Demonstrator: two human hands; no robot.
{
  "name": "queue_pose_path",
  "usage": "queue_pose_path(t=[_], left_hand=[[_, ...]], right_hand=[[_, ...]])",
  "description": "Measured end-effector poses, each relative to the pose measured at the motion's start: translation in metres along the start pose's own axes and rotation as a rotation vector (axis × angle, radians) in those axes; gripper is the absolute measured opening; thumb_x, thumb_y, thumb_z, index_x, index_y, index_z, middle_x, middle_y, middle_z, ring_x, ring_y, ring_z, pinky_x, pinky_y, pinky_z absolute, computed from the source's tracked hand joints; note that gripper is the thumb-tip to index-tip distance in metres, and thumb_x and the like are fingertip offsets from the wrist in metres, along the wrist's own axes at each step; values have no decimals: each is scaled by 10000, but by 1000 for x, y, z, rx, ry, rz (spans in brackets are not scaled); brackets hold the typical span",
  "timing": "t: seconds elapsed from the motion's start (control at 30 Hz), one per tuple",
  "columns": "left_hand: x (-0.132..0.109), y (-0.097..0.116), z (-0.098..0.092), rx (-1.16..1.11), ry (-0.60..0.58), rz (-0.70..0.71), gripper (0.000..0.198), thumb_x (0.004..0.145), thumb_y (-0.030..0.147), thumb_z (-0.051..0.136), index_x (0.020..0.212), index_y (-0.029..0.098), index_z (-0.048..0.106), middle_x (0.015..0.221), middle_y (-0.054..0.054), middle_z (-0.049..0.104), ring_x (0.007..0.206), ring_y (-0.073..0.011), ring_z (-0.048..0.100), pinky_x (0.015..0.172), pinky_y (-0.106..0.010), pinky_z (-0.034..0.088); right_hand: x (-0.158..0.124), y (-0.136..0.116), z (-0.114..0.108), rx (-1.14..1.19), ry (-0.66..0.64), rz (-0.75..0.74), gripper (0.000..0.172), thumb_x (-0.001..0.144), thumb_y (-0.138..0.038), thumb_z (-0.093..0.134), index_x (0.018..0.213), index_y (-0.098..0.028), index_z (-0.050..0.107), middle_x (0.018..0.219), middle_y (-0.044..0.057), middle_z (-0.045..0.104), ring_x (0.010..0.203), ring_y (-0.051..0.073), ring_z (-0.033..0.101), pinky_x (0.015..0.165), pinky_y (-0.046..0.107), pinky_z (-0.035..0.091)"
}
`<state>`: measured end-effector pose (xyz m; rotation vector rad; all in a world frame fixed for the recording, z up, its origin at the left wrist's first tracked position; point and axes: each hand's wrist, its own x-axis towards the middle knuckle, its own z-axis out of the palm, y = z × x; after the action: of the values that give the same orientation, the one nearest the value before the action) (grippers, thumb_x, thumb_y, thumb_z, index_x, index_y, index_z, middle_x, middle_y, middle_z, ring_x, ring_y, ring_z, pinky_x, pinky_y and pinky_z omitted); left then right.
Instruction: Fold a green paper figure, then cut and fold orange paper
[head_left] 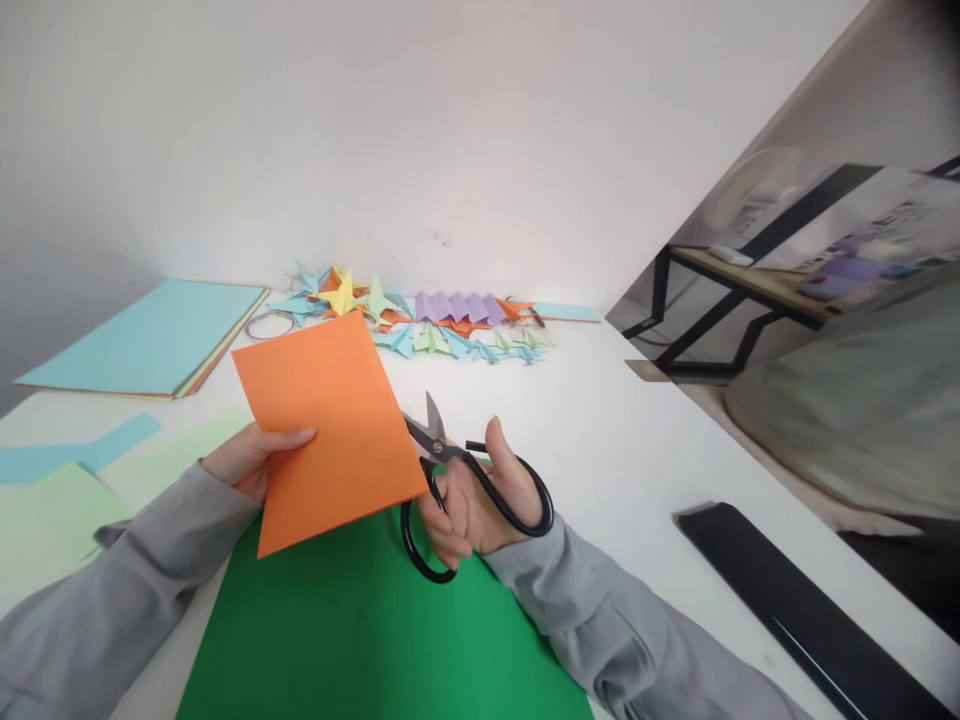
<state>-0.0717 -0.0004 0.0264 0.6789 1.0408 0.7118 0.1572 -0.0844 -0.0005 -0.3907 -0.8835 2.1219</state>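
An orange sheet (337,430) is held up and tilted in my left hand (259,455), thumb on its front face and fingers hidden behind. My right hand (480,500) has its fingers through the black handles of the scissors (437,447). The scissor blades are spread apart at the sheet's right edge; one blade is partly hidden behind the orange sheet. Below both hands lies a green sheet (375,630) on the white table (622,450).
Colored paper sheets (157,335) are stacked at the back left, beside a wire coil (270,324). Folded paper shapes (431,338) line the wall. Blue and green scraps (67,505) lie at left. A long black object (810,610) is at right, and a person's clothing (847,400) shows beyond the table.
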Motion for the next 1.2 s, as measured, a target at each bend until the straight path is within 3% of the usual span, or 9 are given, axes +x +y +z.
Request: queue_pose_path(t=[0.13,0.47,0.73,0.93,1.07,1.2], left_hand=[[1,-2,0,14,-18,4,494,621,50,673,1102,123,583,967,-152,691,822,-308,670,660,-384,587],[-4,-9,6,-6,-157,-88,489,631,88,679,1108,147,595,1092,-148,650,988,-344,606,806,-440,540],[-3,-11,7,-32,-64,-97,422,622,62,682,1032,137,615,971,-139,695,868,-313,660,722,-396,573],[-5,-12,8,-29,-75,-93,355,635,64,673,975,154,630,972,-116,699,874,-305,660,731,-404,568],[-11,-9,8,-29,-69,-139,326,637,119,672,960,155,638,915,-127,708,894,-336,648,692,-414,570],[-16,-1,5,-131,-25,-126,315,674,288,616,951,140,650,877,-136,711,867,-349,652,669,-425,571]], right_hand=[[0,1,-1,23,-20,18,927,674,-688,-230,1310,-217,251,583,-1,571,382,122,393,446,277,320],[2,2,0,2,28,38,872,698,-708,-171,1287,-224,252,568,-6,576,381,134,458,455,266,329],[2,4,-4,45,55,-40,897,692,-722,-160,1292,-196,251,556,-5,576,379,143,481,425,270,351],[1,3,-7,32,38,-34,874,711,-713,-147,1305,-200,237,578,0,588,387,144,487,429,276,359],[0,0,-2,-10,80,-11,830,715,-687,-187,1309,-268,214,748,22,630,365,103,433,429,261,328],[-3,-4,1,-78,89,67,862,687,-690,-218,1325,-268,179,888,70,634,371,81,378,433,262,324]])
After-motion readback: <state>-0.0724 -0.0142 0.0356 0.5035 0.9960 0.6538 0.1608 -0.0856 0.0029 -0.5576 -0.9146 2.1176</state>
